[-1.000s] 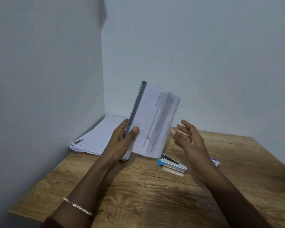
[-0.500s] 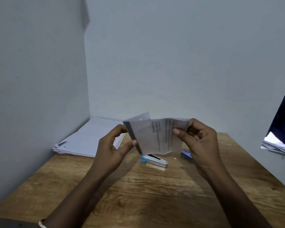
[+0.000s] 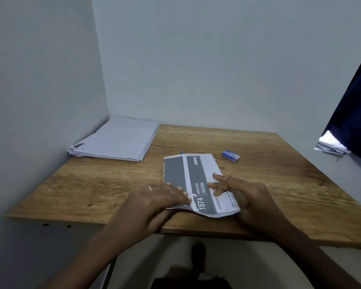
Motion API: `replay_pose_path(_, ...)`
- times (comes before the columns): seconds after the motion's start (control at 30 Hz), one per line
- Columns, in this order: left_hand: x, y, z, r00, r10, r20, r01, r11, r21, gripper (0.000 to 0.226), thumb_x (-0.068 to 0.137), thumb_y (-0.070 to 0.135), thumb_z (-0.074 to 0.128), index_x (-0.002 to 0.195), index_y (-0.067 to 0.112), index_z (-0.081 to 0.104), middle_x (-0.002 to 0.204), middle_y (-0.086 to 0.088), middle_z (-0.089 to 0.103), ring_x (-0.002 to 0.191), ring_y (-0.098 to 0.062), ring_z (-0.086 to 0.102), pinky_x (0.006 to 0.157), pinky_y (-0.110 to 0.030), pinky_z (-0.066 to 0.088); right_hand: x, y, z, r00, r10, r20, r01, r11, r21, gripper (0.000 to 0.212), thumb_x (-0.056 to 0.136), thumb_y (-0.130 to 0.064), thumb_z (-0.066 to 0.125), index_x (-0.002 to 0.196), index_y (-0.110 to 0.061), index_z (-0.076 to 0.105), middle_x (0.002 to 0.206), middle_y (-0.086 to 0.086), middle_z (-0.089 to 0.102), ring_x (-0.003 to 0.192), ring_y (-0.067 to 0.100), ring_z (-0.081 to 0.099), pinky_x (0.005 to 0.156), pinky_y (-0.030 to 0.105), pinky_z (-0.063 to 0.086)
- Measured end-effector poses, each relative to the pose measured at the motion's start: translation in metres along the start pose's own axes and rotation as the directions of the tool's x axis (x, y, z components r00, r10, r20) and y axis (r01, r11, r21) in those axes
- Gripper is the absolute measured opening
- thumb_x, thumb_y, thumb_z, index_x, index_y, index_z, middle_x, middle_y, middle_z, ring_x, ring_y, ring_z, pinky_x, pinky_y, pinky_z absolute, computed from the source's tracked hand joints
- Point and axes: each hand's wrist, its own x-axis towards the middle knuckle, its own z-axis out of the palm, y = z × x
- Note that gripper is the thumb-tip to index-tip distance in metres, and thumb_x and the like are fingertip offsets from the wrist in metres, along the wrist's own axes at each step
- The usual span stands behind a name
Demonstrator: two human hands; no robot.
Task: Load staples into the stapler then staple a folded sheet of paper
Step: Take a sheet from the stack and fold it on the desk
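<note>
1. Pressing on the printed white-and-grey folded sheet of paper [image 3: 196,174], both bare hands lie on top of it. The sheet lies on the brown wood-grain table [image 3: 92,184], near the middle of its front edge.
2. Left hand [image 3: 154,199]: the fingers [image 3: 175,191] are straight and close together, with the tips on the sheet's near-left part. Nothing is gripped. A thin pale ring [image 3: 149,188] sits on one finger.
3. Right hand [image 3: 246,197]: the fingers [image 3: 217,176] are spread and nearly straight, with the tips resting on the sheet's right half. The thumb is hidden, so I cannot tell if it is under the edge.
4. The sheet's near-right corner curls up off the table beside the right palm. "1574" is legible in the grey band near the left fingertips.
5. Stapler [image 3: 181,152]: only a small blue tip shows at the sheet's far edge. The rest is hidden behind the sheet.
6. The small blue-and-white staple box [image 3: 230,154] lies on the table beyond the sheet and to its right, apart from it. Whether it is open, and what it holds, cannot be made out.
7. A stack of white paper sheets [image 3: 117,140] lies in the table's far-left corner, against the walls.
8. On the right, a dark blue curtain [image 3: 356,97] hangs above a small pile of loose papers [image 3: 330,146], off the table.
</note>
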Motion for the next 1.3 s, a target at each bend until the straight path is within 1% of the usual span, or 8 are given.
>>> replay_pose_path(0.17,-0.010,0.012,0.001,0.987,-0.130,0.097,0.131,0.991,-0.001,0.024,0.098,0.031,0.058,0.113,0.027,0.076,0.111,0.014,0.077,0.103,-0.001,0.071,0.083,-0.024,0.055,-0.014,-0.012,-0.001,0.986,0.011,0.167,-0.010,1.000,-0.007,0.032,0.085,-0.005,0.076,0.115,-0.015,0.077,0.124,-0.005,0.073,0.124,0.007,0.063,0.108,0.026,0.049)
replay_pose_path(0.27,-0.012,0.012,0.003,0.960,-0.265,0.087,0.270,0.961,-0.057,0.028,0.100,0.042,0.052,0.100,0.027,0.075,0.080,0.009,0.075,0.072,-0.004,0.069,0.064,-0.032,0.051,-0.011,-0.019,-0.003,0.984,0.075,0.164,-0.070,0.997,-0.033,0.024,0.093,-0.022,0.071,0.115,-0.019,0.078,0.118,-0.004,0.076,0.113,0.002,0.068,0.095,0.018,0.054)
replay_pose_path(0.4,-0.008,0.011,0.008,0.866,-0.491,-0.092,0.478,0.868,-0.134,0.034,0.091,0.047,0.062,0.069,0.021,0.068,0.054,0.004,0.058,0.052,-0.008,0.053,0.050,-0.024,0.036,-0.002,-0.021,-0.001,0.967,0.184,0.175,-0.188,0.982,0.008,0.034,0.096,-0.035,0.061,0.081,-0.009,0.077,0.069,0.006,0.071,0.064,0.015,0.063,0.061,0.035,0.045)
replay_pose_path(0.63,0.003,0.019,0.015,0.679,-0.703,-0.213,0.693,0.709,-0.129,0.024,0.082,0.027,0.076,0.068,0.020,0.058,0.057,0.002,0.061,0.055,-0.011,0.055,0.049,-0.024,0.033,0.013,-0.019,0.012,0.897,0.441,0.014,-0.439,0.889,0.131,0.022,0.090,-0.035,0.072,0.069,-0.033,0.068,0.056,0.002,0.064,0.050,0.012,0.048,0.053,0.024,0.033)
replay_pose_path(0.77,0.009,0.019,0.016,0.630,-0.749,-0.207,0.748,0.656,-0.099,0.033,0.081,0.027,0.076,0.060,0.026,0.051,0.056,0.004,0.061,0.056,-0.011,0.056,0.052,-0.026,0.028,0.017,-0.020,0.018,0.874,0.486,-0.029,-0.482,0.871,0.093,0.034,0.088,-0.033,0.076,0.058,-0.034,0.058,0.045,-0.022,0.055,0.046,0.002,0.048,0.046,0.017,0.031)
replay_pose_path(0.9,0.015,0.018,0.016,0.593,-0.787,-0.172,0.789,0.610,-0.072,0.027,0.083,0.033,0.074,0.065,0.027,0.056,0.060,0.008,0.059,0.061,-0.009,0.057,0.068,-0.033,0.039,0.016,-0.019,0.019,0.857,0.511,-0.070,-0.507,0.860,0.061,0.049,0.083,-0.036,0.080,0.046,-0.028,0.049,0.039,-0.017,0.047,0.042,0.004,0.041,0.047,0.020,0.026)
replay_pose_path(1.03,0.016,0.020,0.018,0.584,-0.788,-0.195,0.800,0.599,-0.023,0.025,0.082,0.037,0.073,0.067,0.025,0.058,0.059,0.008,0.058,0.064,-0.008,0.057,0.076,-0.040,0.043,0.015,-0.022,0.018,0.864,0.495,-0.085,-0.491,0.869,0.066,0.048,0.082,-0.034,0.081,0.048,-0.057,0.057,0.042,-0.026,0.052,0.044,-0.002,0.049,0.047,0.013,0.036)
replay_pose_path(1.3,0.017,0.024,0.012,0.559,-0.817,-0.143,0.813,0.574,-0.104,0.027,0.077,0.033,0.081,0.062,0.025,0.060,0.057,0.007,0.062,0.060,-0.009,0.059,0.078,-0.041,0.048,0.011,-0.018,0.023,0.825,0.537,-0.174,-0.534,0.843,0.068,0.031,0.077,-0.036,0.085,0.056,-0.026,0.064,0.047,-0.021,0.058,0.051,-0.006,0.055,0.047,0.008,0.037)
